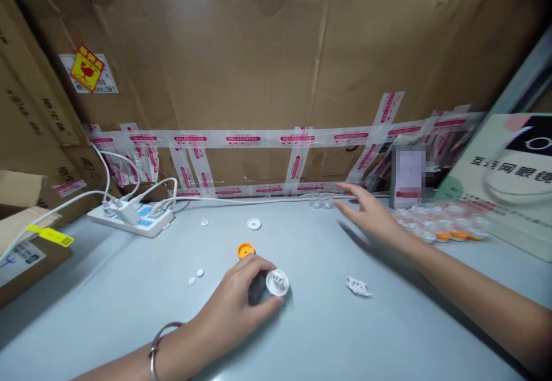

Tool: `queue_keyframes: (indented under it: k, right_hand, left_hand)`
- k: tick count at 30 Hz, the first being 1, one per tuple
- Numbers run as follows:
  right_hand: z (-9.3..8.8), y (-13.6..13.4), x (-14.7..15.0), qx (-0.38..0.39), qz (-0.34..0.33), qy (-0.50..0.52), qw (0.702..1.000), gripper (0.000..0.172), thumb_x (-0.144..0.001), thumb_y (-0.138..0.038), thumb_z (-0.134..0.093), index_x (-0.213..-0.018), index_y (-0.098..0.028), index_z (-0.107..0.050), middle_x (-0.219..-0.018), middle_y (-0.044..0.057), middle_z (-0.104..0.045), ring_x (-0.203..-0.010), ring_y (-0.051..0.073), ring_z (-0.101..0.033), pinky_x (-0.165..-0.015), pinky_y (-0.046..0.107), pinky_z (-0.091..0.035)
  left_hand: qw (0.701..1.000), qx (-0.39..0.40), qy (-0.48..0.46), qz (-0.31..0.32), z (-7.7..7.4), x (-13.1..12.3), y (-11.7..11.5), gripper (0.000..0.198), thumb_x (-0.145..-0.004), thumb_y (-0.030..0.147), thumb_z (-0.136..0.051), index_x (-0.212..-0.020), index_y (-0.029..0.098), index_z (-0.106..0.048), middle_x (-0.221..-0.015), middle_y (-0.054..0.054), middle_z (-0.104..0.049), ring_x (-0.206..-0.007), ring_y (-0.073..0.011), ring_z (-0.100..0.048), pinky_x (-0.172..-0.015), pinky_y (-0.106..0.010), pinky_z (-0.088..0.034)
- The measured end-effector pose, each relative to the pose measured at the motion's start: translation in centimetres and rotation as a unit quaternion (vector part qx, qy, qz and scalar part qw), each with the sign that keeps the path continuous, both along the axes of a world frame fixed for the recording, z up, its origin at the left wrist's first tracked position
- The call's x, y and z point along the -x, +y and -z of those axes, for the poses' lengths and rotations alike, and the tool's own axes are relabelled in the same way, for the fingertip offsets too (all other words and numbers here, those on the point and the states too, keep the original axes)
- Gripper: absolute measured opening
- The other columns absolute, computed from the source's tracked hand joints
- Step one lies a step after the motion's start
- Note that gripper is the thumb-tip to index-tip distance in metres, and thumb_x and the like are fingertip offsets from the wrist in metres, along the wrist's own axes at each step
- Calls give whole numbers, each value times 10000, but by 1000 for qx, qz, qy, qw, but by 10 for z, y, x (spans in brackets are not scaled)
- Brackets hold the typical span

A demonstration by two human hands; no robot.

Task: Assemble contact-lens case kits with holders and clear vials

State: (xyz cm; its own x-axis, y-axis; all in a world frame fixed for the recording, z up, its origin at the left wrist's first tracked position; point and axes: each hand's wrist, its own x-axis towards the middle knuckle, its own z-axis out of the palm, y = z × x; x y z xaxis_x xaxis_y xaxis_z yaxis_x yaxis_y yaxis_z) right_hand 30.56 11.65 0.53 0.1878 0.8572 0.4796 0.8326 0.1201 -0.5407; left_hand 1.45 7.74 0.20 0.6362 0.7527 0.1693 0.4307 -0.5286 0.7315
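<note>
My left hand (244,297), with a metal bangle at the wrist, grips a round white part (277,283) between thumb and fingers. Just behind that hand lies an orange ring-shaped part (245,250). My right hand (366,211) reaches toward the back with its fingers apart and nothing held; its fingertips are beside small clear plastic pieces (321,201). A flat white part with jagged edges (358,287) rests on the table to the right. Farther back is a white ring (254,224). Two small white discs (196,277) and a small white piece (204,222) lie to the left.
A white power strip (133,217) with plugs and cables sits at the back left of the grey table (319,335). Large cardboard (241,53) stands behind. At right are clear packs with white and orange parts (444,223), a phone-like object (409,174) and a printed board (509,185).
</note>
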Motion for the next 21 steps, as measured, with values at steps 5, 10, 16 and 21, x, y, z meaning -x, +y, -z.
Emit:
queue_keyframes:
  k: [5,10,16,21]
  right_hand:
    - [34,31,-26,19,-11,-37,999,523,-702,-168,-491,-1223,-145,-453,-1300,149,-463,-1251,304,-356,-1034,480,-279]
    - [45,31,-15,15,-31,-56,998,399,-731,-194,-481,-1127,-160,-520,-1222,137,-531,-1190,279,-437,-994,446,-340]
    - [29,19,-13,-35,-16,-31,999,140,-743,-284,-527,-823,-185,-584,-844,94,-627,-837,269,-593,-795,452,-462]
    - [3,-9,20,-115,-19,38,992,216,-809,-337,-489,-960,-188,-531,-1000,95,-583,-941,221,-572,-851,394,-462]
  left_hand:
    - [996,57,-63,18,2,-1,-1,171,-740,150,-542,-906,175,-506,-837,-21,-592,-755,-141,-549,-696,-269,-432]
    - [991,98,-90,29,4,0,-1,191,-737,166,-573,-917,171,-510,-859,-34,-591,-773,-146,-556,-715,-280,-450]
    - [973,186,-138,-17,2,0,-4,298,-729,251,-616,-1015,186,-568,-948,-59,-599,-837,-176,-553,-789,-344,-450]
    - [942,274,-193,-18,0,-2,-8,374,-749,333,-598,-1099,203,-570,-1057,-73,-611,-944,-196,-555,-860,-361,-421]
